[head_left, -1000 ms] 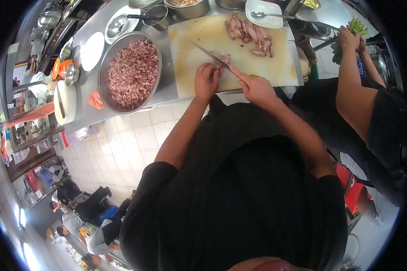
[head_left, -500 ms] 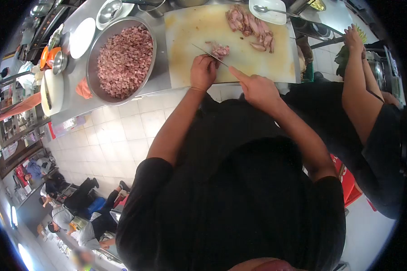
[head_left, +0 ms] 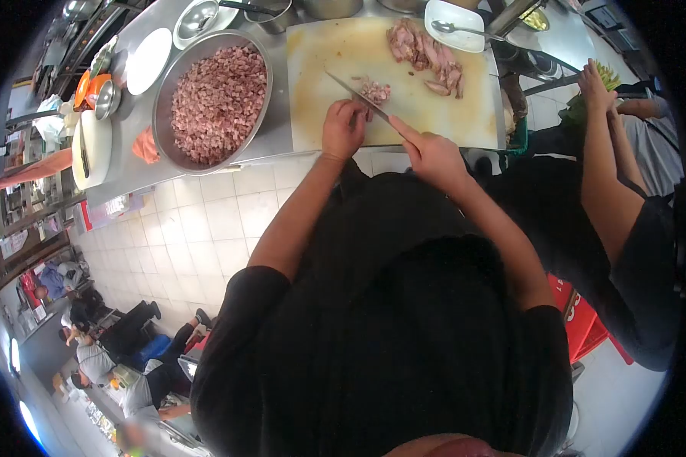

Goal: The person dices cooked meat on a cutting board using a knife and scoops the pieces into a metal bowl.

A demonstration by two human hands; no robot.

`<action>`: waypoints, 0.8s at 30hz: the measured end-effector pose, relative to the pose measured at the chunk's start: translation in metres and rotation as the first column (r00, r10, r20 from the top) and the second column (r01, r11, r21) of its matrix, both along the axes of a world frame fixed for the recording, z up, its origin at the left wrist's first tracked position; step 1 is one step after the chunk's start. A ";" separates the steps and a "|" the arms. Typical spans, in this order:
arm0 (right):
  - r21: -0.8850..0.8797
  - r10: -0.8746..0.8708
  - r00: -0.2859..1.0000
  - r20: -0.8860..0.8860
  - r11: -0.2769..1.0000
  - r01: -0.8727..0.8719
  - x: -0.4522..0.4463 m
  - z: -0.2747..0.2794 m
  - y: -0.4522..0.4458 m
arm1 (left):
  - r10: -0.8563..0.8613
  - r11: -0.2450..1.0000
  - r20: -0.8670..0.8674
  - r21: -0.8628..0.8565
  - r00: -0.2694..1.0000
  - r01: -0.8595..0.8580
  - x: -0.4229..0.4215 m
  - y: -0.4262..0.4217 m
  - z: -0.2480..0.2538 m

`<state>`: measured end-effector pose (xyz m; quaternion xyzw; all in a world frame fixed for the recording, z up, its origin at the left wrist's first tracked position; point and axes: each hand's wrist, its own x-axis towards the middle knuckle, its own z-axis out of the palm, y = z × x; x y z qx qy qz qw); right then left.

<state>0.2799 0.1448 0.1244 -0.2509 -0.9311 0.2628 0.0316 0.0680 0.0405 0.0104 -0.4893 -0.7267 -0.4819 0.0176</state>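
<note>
Nearest to me, my right hand (head_left: 437, 158) is closed around the handle of the kitchen knife (head_left: 356, 94), whose blade slants toward the upper left. My left hand (head_left: 343, 128) is partly closed, fingers bent in near the edge; a bit of meat shows at the fingertips, but I cannot tell whether they pinch it.

Just past the blade, a small heap of chopped meat (head_left: 376, 91) lies on the cutting board (head_left: 312, 57). I take this portion as partly cut already, while the larger meat strips (head_left: 427, 50) at the board's upper right are yet to be diced.

Left of the board, the steel bowl (head_left: 161, 114) holds plenty of diced meat (head_left: 217, 103). At upper right, a spoon (head_left: 443, 27) rests across a white dish (head_left: 457, 14). Beyond, at the right, a co-worker's hands (head_left: 597, 90) hold leafy greens (head_left: 607, 75); seated people (head_left: 93, 361) appear at lower left.
</note>
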 end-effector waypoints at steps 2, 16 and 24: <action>0.001 0.013 0.994 0.104 1.000 -0.013 0.003 0.018 -0.004 | -0.012 1.000 -0.015 0.000 1.000 0.012 0.000 0.000 -0.004; -0.131 -0.008 1.000 0.004 0.991 0.009 -0.019 -0.027 0.000 | 0.025 0.999 0.013 -0.029 1.000 -0.025 -0.006 0.005 -0.006; -0.012 0.084 0.994 0.068 0.996 -0.083 -0.035 0.003 0.006 | -0.009 0.997 0.040 -0.079 0.999 0.012 -0.007 0.003 -0.002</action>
